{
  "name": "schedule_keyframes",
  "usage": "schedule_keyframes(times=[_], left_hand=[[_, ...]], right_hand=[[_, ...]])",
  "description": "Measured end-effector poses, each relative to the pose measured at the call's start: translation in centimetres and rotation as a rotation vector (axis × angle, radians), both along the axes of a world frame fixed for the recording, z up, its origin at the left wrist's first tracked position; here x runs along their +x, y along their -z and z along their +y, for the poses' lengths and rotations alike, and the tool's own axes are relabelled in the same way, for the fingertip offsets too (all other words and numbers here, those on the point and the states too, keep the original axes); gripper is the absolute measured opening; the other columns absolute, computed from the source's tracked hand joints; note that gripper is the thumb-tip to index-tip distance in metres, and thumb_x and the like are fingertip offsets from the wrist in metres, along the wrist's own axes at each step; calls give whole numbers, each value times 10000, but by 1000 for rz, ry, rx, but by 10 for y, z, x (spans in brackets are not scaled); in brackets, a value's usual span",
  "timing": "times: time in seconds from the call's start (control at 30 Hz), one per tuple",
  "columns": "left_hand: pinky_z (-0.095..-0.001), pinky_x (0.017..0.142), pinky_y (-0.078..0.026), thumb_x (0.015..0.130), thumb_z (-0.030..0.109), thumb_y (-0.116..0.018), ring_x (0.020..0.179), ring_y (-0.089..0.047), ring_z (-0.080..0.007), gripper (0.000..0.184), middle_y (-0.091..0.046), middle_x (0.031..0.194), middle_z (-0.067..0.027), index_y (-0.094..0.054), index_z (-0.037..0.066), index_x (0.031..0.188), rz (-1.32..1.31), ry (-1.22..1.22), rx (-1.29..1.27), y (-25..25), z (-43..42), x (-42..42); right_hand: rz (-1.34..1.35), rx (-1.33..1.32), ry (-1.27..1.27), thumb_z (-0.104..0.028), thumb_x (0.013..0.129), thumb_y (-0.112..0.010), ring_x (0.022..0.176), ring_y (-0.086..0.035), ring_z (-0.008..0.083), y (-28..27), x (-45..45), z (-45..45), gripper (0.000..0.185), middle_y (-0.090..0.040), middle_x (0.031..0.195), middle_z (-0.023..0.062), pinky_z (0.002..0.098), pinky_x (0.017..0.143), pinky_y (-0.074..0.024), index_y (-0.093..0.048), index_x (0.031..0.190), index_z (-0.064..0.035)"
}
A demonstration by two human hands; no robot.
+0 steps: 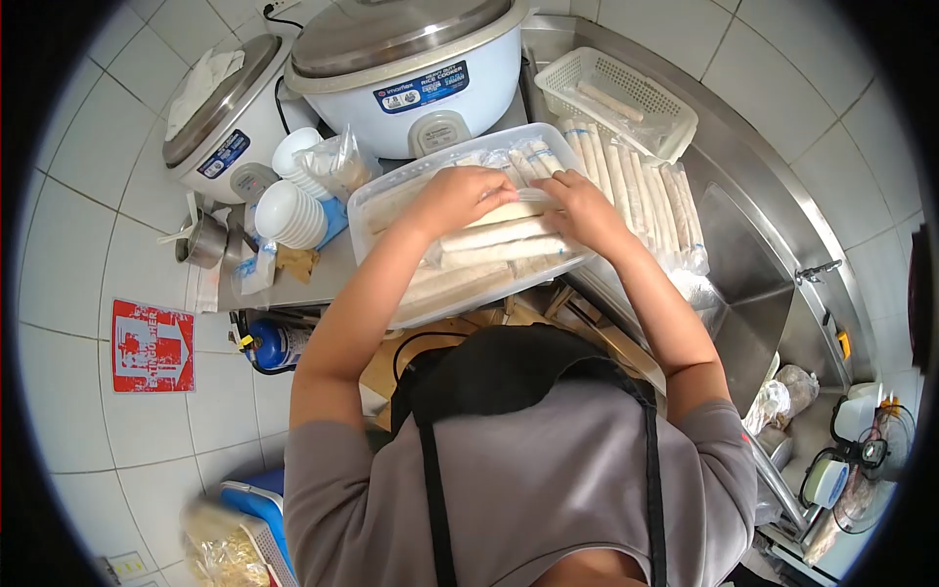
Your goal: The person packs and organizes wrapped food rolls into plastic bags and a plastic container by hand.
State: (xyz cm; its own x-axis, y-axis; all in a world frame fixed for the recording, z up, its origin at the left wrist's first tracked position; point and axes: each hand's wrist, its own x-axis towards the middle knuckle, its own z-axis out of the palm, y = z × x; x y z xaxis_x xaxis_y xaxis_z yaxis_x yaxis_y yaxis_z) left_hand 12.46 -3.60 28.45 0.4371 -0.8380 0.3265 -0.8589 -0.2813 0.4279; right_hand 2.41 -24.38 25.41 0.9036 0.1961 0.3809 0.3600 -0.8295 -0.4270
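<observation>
A clear plastic tub (367, 210) holds pale, tube-shaped wrapped rolls, some with blue marks. Over its middle, my left hand (468, 199) is curled, its fingers at the left end of a pale roll (518, 210). The fingers of my right hand (584, 210) bend round the right end of that same roll. Just below both hands, two more rolls (499, 235) lie side by side in the tub. More wrapped rolls (636, 196) stand in a row to the right of the tub, outside it.
Two rice cookers (411, 108) are behind the tub. Stacked white bowls (290, 215) and a plastic bag (339, 166) sit to its left. A perforated basket (675, 137) is at the back right, beside a metal sink (748, 313).
</observation>
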Motion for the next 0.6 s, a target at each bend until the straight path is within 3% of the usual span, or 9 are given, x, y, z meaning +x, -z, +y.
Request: schedule_keyframes(times=[0.03, 0.07, 0.17, 0.27, 0.37, 0.47, 0.6], left_hand=[[-336, 676, -483, 821, 255, -632, 774, -620, -291, 208, -659, 865, -95, -639, 62, 900, -59, 17, -33, -1, 3, -5], [-348, 697, -484, 804, 252, -650, 822, -614, -272, 214, -646, 911, -70, -636, 75, 923, -306, 26, -219, -3, 2, -10], [-366, 754, -481, 788, 251, -664, 882, -598, -273, 245, -630, 924, -55, -629, 74, 954, -653, 147, -251, 12, 14, -25], [-359, 814, -473, 759, 254, -684, 967, -565, -267, 346, -601, 999, -66, -603, 72, 1041, -331, 191, -4, 28, 9, -51], [-360, 860, -459, 715, 264, -705, 1026, -528, -258, 485, -562, 1098, -89, -557, 68, 1133, -241, 10, 75, 37, 5, -55], [-365, 894, -443, 691, 284, -711, 1081, -492, -249, 576, -517, 1173, -96, -520, 54, 1184, -352, 28, 193, 43, 4, -52], [-379, 942, -403, 697, 288, -702, 1095, -487, -252, 575, -497, 1199, -97, -518, 66, 1195, -438, 3, 136, 62, 5, -48]], right_hand=[[-29, -28, 1, -23, 670, -665, 936, -543, 323, 0, 1, -1, 384, -578, 920, 127, 387, 795, -449, -609, 1048, -61], [-51, 3, 5, -21, 673, -659, 908, -552, 320, -1, 3, -2, 306, -586, 878, 122, 388, 778, -453, -620, 975, -50], [-87, 86, 12, -18, 680, -647, 835, -574, 313, -7, 13, -9, 133, -604, 781, 116, 391, 735, -460, -645, 812, -27], [-101, 141, -18, -40, 688, -660, 777, -590, 311, -3, 38, -14, 89, -625, 781, 132, 375, 703, -464, -649, 773, -18], [128, 154, -19, -5, 713, -652, 726, -582, 267, -9, 54, -19, 62, -601, 744, 111, 338, 658, -453, -634, 773, -1], [251, 142, -171, -4, 701, -655, 699, -576, 258, -36, 49, -14, 67, -591, 723, 104, 328, 643, -442, -630, 763, 1], [390, 96, -313, -2, 678, -666, 687, -573, 265, -38, 31, -10, 81, -575, 710, 110, 339, 635, -436, -627, 748, -7]])
